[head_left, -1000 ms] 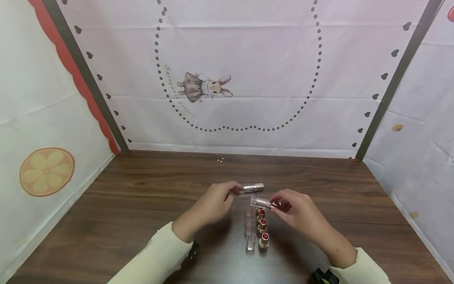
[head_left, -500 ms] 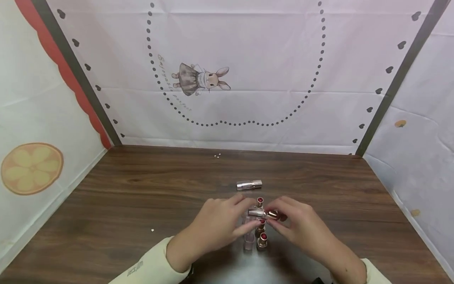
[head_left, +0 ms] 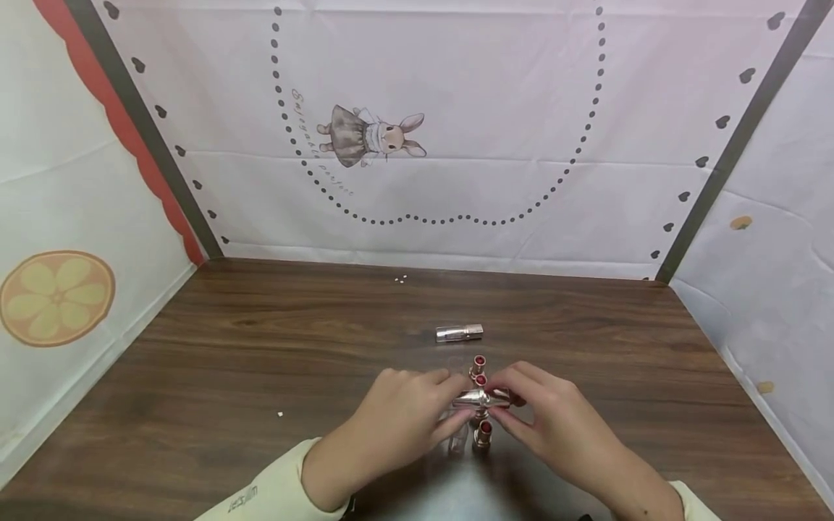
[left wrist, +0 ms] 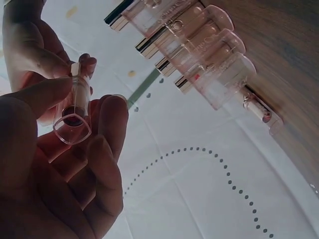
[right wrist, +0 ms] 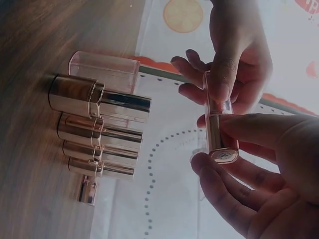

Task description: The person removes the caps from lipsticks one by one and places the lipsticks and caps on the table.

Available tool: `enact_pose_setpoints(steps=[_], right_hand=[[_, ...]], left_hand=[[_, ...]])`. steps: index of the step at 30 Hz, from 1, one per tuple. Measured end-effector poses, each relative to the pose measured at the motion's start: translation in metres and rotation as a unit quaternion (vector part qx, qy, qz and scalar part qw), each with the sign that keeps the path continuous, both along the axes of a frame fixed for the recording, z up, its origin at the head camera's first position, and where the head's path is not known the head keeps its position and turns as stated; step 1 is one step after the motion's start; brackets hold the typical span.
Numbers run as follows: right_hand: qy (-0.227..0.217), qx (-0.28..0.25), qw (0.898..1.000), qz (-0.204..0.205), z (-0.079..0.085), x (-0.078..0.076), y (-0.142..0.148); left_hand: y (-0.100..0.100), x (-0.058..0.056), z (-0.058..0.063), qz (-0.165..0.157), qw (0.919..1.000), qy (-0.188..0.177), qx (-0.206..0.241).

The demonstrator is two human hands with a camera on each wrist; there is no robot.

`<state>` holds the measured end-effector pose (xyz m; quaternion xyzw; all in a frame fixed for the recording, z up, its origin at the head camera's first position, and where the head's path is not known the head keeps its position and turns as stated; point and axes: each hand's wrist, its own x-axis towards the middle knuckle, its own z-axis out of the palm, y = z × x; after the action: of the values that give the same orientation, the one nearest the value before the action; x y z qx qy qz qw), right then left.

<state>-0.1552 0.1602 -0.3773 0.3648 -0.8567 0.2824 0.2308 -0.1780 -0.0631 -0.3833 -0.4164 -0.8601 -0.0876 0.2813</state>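
Held lipstick lies roughly horizontal above the table, between the left hand and the right hand. Left hand: thumb and fingers pinch the lipstick's clear cap; dark red colour shows inside it. Right hand: thumb and fingers grip the gold base, its labelled end face turned to the right wrist camera. Cap and base are in line; cannot tell from these views whether the cap is fully seated. Below and partly hidden by the held piece, a row of four gold lipsticks stands upright and uncapped on the table, red tips visible in the head view. Beside that row, on the person's left, loose clear caps stand in a line of their own; the left wrist view shows four, close together. Beyond the far end of the row a further lipstick lies on its side, clear end to the left, metallic end to the right, apart from both hands. Small white bits lie near the table's far edge, with another single white speck left of the left hand. Behind the table hangs a pale cloth printed with a rabbit and a dotted line. Both forearms wear pale sleeves.
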Motion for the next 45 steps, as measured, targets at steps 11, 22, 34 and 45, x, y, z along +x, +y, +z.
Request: enact_pose_setpoints(steps=[11, 22, 34, 45], right_hand=[[-0.013, 0.027, 0.999, -0.024, 0.0021, 0.0025, -0.0014], [0.030, 0.070, 0.996, -0.054, 0.0010, 0.0042, -0.0021], [0.048, 0.076, 0.994, -0.059, 0.0008, 0.0057, -0.0027], [0.030, 0.081, 0.994, -0.067, 0.0012, 0.0073, -0.0031]], left_hand=[[-0.0018, 0.0042, 0.0056, 0.012, 0.9999, -0.009, -0.005], [-0.0012, 0.0070, 0.0069, 0.008, 0.9998, -0.020, -0.001], [0.0004, 0.0067, 0.0045, 0.007, 0.9999, -0.008, 0.002], [0.0008, 0.0067, 0.0047, 0.006, 0.9999, -0.008, -0.002]])
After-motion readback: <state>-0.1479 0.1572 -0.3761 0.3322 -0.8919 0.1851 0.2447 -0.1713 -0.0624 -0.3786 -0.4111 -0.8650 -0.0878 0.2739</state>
